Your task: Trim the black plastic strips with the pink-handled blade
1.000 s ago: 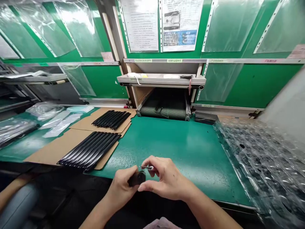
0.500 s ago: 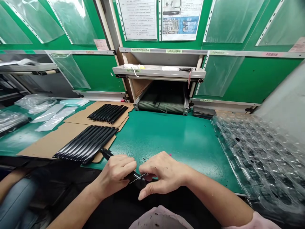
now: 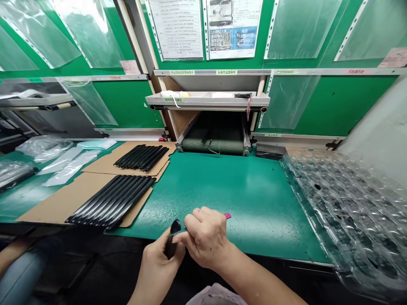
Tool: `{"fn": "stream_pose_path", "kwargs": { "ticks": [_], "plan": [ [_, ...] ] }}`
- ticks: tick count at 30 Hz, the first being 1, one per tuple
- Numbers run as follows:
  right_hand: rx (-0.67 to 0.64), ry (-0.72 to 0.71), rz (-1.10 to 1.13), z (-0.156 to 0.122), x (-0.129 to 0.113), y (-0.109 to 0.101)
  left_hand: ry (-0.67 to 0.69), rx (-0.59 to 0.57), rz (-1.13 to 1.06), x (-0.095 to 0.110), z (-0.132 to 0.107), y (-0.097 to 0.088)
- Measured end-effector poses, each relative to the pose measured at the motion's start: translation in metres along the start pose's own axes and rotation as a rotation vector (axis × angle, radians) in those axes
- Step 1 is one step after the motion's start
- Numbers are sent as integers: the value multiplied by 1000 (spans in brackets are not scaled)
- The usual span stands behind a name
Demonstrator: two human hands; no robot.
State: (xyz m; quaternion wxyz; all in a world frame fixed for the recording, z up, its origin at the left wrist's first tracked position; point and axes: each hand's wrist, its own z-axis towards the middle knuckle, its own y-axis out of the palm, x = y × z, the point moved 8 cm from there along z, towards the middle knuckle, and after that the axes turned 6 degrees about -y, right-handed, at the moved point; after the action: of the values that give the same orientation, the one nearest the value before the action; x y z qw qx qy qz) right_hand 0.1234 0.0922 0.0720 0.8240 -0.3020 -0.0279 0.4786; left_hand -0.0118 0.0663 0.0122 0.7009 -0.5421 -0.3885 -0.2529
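Observation:
My left hand (image 3: pixel 160 258) is closed around a black plastic part (image 3: pixel 171 248), whose rounded end points up out of the fingers. In my right hand (image 3: pixel 205 237) is a knife, its thin blade (image 3: pixel 180 231) lying across the upper end of the black part. A pink tip (image 3: pixel 227 215), apparently the end of the knife's handle, sticks out behind the right fist. Both hands meet just in front of the table's near edge. Most of the black part and the knife handle is covered by my fingers.
Two rows of black rods (image 3: pixel 112 201) lie on cardboard sheets (image 3: pixel 47 203) at the left. Clear plastic trays (image 3: pixel 343 212) are stacked on the right. A conveyor belt (image 3: pixel 213 146) opens at the back, beside a small black box (image 3: pixel 271 151). Another person's leg (image 3: pixel 23 271) shows lower left.
The black part has swung from pointing far left to pointing upward, and my left hand has turned with it. My right hand has rolled over, bringing the blade to the part's upper end.

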Motion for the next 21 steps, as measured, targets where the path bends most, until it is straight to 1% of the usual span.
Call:
{"fn": "stream_pose_path", "kwargs": {
  "ticks": [2, 4, 6, 9, 11, 12, 13, 14, 15, 16, 18, 19, 20, 21],
  "plan": [
    [50, 28, -63, 3, 0, 1, -176, -35, -109, -4, -6, 5],
    [95, 70, -104, 6, 3, 0, -251, -39, -188, 3, -10, 5],
    [110, 107, -136, 6, 5, 1, -271, -46, -234, 12, -11, 4],
    [43, 93, -141, 3, 3, 9, -298, -60, -266, 18, -10, 4],
    [-6, 102, -79, 0, 3, 13, -298, -59, -277, 16, -7, 2],
    [-27, 140, -4, 0, 7, 13, -288, -63, -272, 14, -5, 1],
    [-54, 206, 113, -1, 12, 14, -256, -73, -254, 12, -2, 0],
    [-93, 292, 273, -2, 19, 17, -195, -88, -213, 13, 2, -2],
    [-146, 384, 466, -3, 26, 21, -104, -103, -146, 15, 6, -4],
    [-209, 469, 680, -4, 29, 26, 10, -120, -59, 19, 11, -6],
    [-347, 596, 1085, -6, 27, 34, 275, -120, 130, 33, 18, -12],
    [-395, 640, 1238, -6, 24, 36, 387, -87, 214, 39, 22, -16],
    [-419, 674, 1349, -7, 21, 36, 469, -33, 273, 44, 27, -23],
    [-423, 700, 1420, -8, 17, 35, 516, 41, 294, 49, 33, -31]
  ]
}}
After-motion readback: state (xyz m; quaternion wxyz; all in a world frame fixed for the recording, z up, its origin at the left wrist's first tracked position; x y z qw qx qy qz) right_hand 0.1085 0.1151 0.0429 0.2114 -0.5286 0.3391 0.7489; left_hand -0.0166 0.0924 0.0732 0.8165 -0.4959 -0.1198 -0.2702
